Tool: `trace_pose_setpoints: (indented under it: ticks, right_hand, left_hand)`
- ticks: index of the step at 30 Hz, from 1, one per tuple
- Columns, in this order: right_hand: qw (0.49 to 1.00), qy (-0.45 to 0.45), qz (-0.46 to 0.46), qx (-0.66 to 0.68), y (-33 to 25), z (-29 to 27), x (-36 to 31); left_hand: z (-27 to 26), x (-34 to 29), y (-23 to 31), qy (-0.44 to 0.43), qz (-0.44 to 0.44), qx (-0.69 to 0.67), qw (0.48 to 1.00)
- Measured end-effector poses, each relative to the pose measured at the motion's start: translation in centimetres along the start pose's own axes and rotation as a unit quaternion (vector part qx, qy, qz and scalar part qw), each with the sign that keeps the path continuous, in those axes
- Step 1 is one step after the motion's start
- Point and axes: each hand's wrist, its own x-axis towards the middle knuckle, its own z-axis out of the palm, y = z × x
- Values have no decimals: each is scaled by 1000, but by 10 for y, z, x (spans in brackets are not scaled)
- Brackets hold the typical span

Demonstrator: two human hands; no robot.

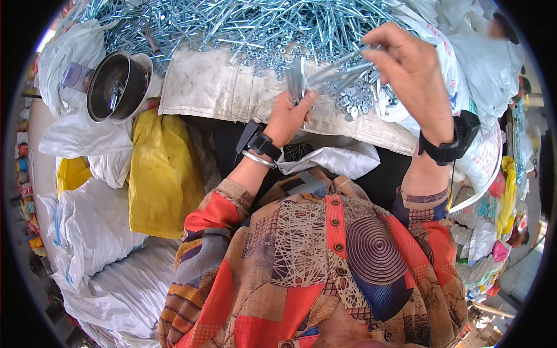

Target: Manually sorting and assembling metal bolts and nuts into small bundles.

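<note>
My left hand (285, 120) is closed round a bundle of long, shiny metal bolts (297, 78), which stand nearly upright in the fist at the cloth's front edge. To its right and higher, my right hand (413, 72) pinches a few more long bolts (342, 68) between thumb and fingers. Those point left toward the bundle and are smeared by motion, so their exact number does not show. A wide heap of loose bolts (243, 26) covers the far side. Small nuts (264, 60) lie along its near edge, and flat washers (355, 101) below my right hand.
A pale cloth (203, 87) covers the work surface. At the left a dark round pot (104, 87) holds a few metal pieces. Nearby hang a yellow sack (162, 180) and white sacks (98, 226). White plastic bags (481, 64) crowd the right side.
</note>
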Motion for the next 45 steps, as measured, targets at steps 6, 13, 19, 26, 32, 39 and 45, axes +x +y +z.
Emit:
trace_pose_setpoints:
  ticks: [6, 13, 19, 26, 32, 39, 45]
  right_hand:
    - [966, 204, -143, -69, 9, 41, 2]
    - [964, 205, -77, 151, 29, 124, -27]
    - [948, 109, 69, 292, 44, 151, -41]
    - [917, -14, 141, 372, 91, 165, -70]
    - [933, 56, 150, 324, 117, 156, -47]
    - [896, -47, 18, 442, 78, 129, 5]
    - [895, -142, 29, 422, 79, 136, 13]
  left_hand:
    - [15, -2, 32, -8, -46, -312, 949]
    - [7, 2, 39, 7, 24, -472, 881]
    - [-11, 5, 41, 55, 73, -412, 907]
    - [-36, 20, 40, 112, 168, -248, 948]
    - [-30, 30, 27, 57, 158, -58, 984]
    - [-35, 35, 1, -94, 162, 104, 977]
    - [-25, 33, -1, -83, 227, 168, 956]
